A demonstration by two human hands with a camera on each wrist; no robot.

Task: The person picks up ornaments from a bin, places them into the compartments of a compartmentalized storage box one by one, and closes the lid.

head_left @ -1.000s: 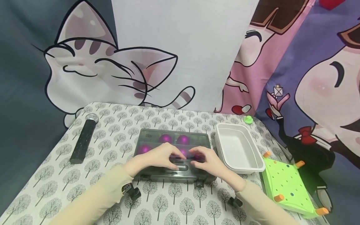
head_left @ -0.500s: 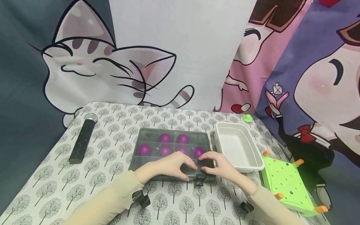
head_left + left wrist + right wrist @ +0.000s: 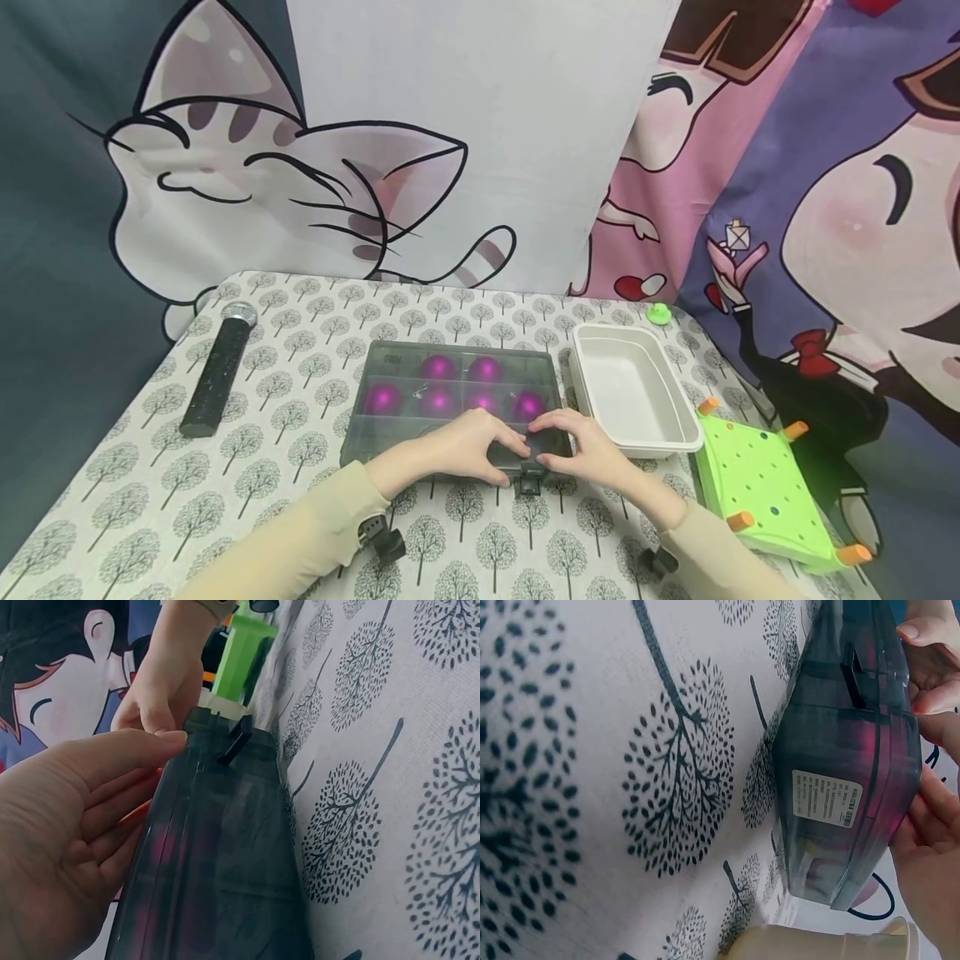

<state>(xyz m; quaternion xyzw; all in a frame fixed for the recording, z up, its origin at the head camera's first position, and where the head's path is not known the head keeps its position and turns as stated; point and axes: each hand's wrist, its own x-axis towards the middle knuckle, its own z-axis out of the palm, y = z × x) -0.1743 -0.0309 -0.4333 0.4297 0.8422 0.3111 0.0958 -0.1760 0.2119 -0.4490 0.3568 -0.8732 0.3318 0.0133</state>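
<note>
A dark translucent plastic case [image 3: 390,437] lies on the table with its lid down. Several magenta balls [image 3: 383,400] show through it in their compartments. At the front right a black latch [image 3: 529,485] juts out from the edge; the left wrist view shows this latch [image 3: 237,741] tilted away from the case wall. My left hand [image 3: 461,450] rests on the lid left of the latch, thumb at the front edge, fingers loosely bent. My right hand [image 3: 592,452] touches the lid's right front corner, thumb near the latch. Neither hand plainly grips anything. The left fingertips are partly hidden.
Right of the case stands a white plastic tub [image 3: 630,392], with a green pegboard with orange legs [image 3: 768,492] beyond it. A black microphone [image 3: 217,375] lies at the left. A small green duck [image 3: 659,314] sits at the back right.
Both hands have moved right along the front of the lid, from its middle to the right-hand latch. Over the last half second they have barely shifted.
</note>
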